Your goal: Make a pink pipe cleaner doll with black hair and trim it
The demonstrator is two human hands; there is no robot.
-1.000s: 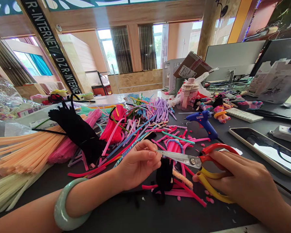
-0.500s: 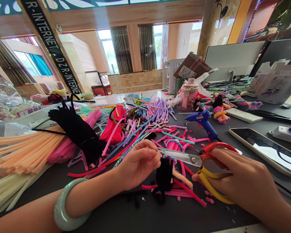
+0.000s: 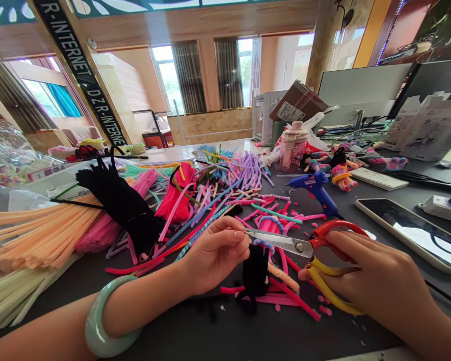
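Note:
My right hand grips a pair of scissors by its red and yellow handles, the blades pointing left. The blade tips reach the fingertips of my left hand, which is closed in a pinch; whatever lies between its fingers is too small to make out. Just below the blades a black fuzzy bundle rests on the table, with a peach fuzzy piece beside it. Pink pipe cleaners lie under and around them. Behind the blades is a pink piece edged with blue twist.
A blue glue gun lies beyond the scissors, and a phone is at the right. Bundles of black, peach and red-pink pipe cleaners spread over the left. A pink bottle stands at the back.

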